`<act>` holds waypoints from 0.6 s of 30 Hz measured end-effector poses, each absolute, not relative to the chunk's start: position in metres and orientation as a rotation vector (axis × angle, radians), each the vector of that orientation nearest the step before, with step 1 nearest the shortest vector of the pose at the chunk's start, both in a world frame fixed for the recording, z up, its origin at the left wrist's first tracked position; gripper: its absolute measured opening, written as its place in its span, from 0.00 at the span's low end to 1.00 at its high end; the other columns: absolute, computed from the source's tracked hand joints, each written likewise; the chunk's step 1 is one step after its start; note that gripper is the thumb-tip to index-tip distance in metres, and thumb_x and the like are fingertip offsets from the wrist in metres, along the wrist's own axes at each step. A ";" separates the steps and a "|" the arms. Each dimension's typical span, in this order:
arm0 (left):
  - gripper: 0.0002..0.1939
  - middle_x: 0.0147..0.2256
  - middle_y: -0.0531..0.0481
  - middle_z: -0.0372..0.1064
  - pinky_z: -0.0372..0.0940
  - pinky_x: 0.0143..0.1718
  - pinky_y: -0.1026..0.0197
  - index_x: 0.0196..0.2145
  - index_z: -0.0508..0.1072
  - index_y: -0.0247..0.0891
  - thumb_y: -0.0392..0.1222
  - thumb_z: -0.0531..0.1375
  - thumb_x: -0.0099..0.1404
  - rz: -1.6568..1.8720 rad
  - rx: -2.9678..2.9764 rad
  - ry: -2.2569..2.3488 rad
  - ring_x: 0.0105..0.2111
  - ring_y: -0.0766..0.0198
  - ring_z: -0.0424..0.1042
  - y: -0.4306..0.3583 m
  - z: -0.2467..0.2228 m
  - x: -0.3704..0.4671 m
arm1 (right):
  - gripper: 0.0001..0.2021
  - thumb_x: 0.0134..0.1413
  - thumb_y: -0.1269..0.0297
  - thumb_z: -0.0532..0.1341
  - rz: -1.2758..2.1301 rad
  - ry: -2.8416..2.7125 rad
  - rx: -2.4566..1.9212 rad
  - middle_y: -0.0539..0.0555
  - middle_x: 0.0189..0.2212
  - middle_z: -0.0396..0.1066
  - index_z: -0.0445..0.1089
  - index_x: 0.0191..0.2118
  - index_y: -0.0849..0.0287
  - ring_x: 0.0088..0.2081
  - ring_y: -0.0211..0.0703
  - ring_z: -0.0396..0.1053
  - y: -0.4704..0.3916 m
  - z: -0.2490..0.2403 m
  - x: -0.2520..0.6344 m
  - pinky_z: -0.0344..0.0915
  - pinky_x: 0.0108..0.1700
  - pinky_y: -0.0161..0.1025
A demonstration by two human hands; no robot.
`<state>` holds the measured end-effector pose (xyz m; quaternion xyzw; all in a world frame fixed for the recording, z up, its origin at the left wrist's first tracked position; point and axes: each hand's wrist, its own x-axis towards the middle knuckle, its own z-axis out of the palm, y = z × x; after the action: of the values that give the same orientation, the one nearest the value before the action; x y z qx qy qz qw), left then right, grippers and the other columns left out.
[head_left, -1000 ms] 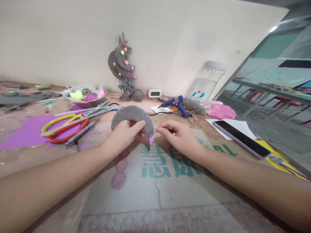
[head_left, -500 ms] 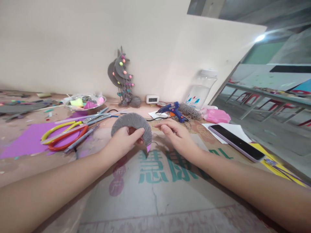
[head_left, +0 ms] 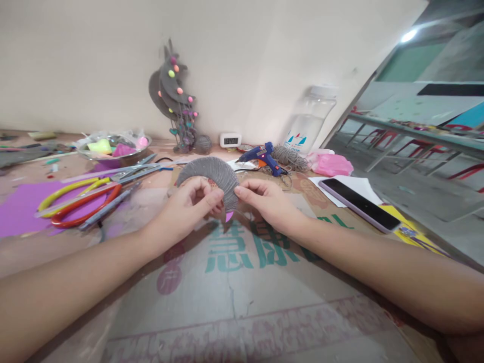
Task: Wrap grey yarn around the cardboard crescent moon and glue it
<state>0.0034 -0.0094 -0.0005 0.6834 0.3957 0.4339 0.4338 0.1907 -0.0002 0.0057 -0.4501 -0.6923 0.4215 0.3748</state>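
A crescent [head_left: 212,170] wound with grey yarn stands tilted over the cardboard, its lower tip showing bare purple. My left hand [head_left: 194,199] grips its inner curve, thumb in front and fingers curled behind. At the crescent's right edge, my right hand [head_left: 266,199] is closed in a pinch, thumb and forefinger touching the wrapping. Grey yarn is pinched there, though the strand is mostly hidden by the fingers. Beyond the hands lie a blue glue gun [head_left: 262,157] and a loose heap of grey yarn [head_left: 291,159].
Scissors with yellow and red handles [head_left: 86,204] lie on purple sheet [head_left: 18,206] at left. Behind are a bowl [head_left: 117,159], a small clock [head_left: 230,140], a hanging crescent ornament [head_left: 176,91] and a water bottle [head_left: 310,121]. A phone [head_left: 359,204] rests at right.
My right hand has come left to the crescent's edge and closed in a pinch there. My left hand still holds the crescent. The whole view has shifted slightly.
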 end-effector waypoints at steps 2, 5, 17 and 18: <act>0.07 0.32 0.54 0.69 0.67 0.37 0.62 0.35 0.61 0.41 0.42 0.57 0.60 1.138 1.718 0.940 0.34 0.65 0.72 -0.012 -0.002 0.003 | 0.15 0.53 0.52 0.57 1.102 -1.753 -1.152 0.42 0.16 0.51 0.64 0.26 0.60 0.16 0.28 0.48 0.000 0.006 0.192 0.47 0.19 0.30; 0.17 0.38 0.51 0.69 0.66 0.41 0.61 0.46 0.61 0.43 0.36 0.57 0.58 1.040 1.838 0.895 0.39 0.64 0.71 -0.016 -0.003 0.003 | 0.15 0.53 0.52 0.57 1.123 -1.746 -1.144 0.42 0.16 0.52 0.64 0.26 0.60 0.16 0.28 0.48 -0.001 0.007 0.191 0.47 0.18 0.30; 0.22 0.44 0.48 0.68 0.65 0.43 0.59 0.51 0.60 0.42 0.39 0.57 0.58 0.901 2.043 1.020 0.42 0.61 0.70 -0.021 -0.003 0.003 | 0.16 0.55 0.52 0.55 1.066 -1.847 -1.094 0.44 0.19 0.58 0.66 0.29 0.60 0.19 0.29 0.53 -0.001 0.007 0.191 0.52 0.22 0.30; 0.21 0.44 0.48 0.68 0.64 0.45 0.59 0.51 0.60 0.42 0.39 0.57 0.59 0.917 2.046 1.009 0.43 0.61 0.70 -0.021 -0.004 0.003 | 0.16 0.56 0.51 0.55 1.055 -1.860 -1.091 0.45 0.20 0.59 0.66 0.29 0.60 0.20 0.29 0.53 0.000 0.008 0.192 0.52 0.22 0.29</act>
<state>0.0030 -0.0209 -0.0042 0.7840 0.3868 0.3516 0.3348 0.1916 -0.0005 0.0080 -0.4235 -0.7222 0.4095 0.3624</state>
